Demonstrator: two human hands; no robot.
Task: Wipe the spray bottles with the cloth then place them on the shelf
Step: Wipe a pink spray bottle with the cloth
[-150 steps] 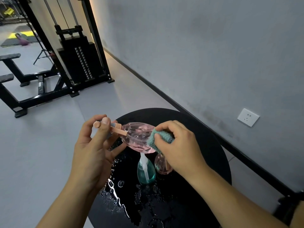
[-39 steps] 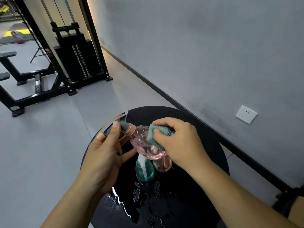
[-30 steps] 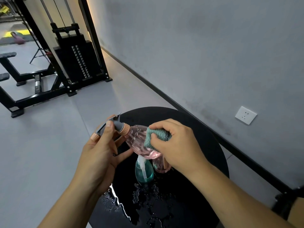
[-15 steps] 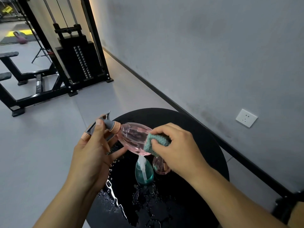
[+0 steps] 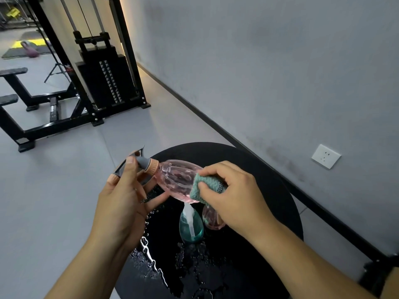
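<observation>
Pink and see-through, the spray bottle (image 5: pixel 177 180) I am watching lies on its side in the air above the round black table (image 5: pixel 276 190), its grey and peach spray head (image 5: pixel 141 164) pointing left and its base to the right. On my feed the left hand (image 5: pixel 123 203) has its fingers curled round that spray head and neck, with the thumb lying along the top of the trigger part, so it is gripping the bottle at that end. The right hand (image 5: pixel 235 195) pinches a folded teal cloth (image 5: pixel 206 187) between thumb and fingers and presses it against the bottle's lower right side, near the base. Below the held bottle, two more stand on the table: a teal bottle (image 5: pixel 191 227) with a white pump, upright, and just to its right a second pink bottle (image 5: pixel 212 220), mostly hidden behind the right wrist, so I cannot tell how it stands. The tabletop is wet, with beads and a streak of water (image 5: pixel 151 262) shining near its left edge. A grey wall runs along the right with a white socket (image 5: pixel 326 156) on it, and a black cable weight machine (image 5: pixel 101 74) stands on the grey floor further back. No shelf shows in this view.
</observation>
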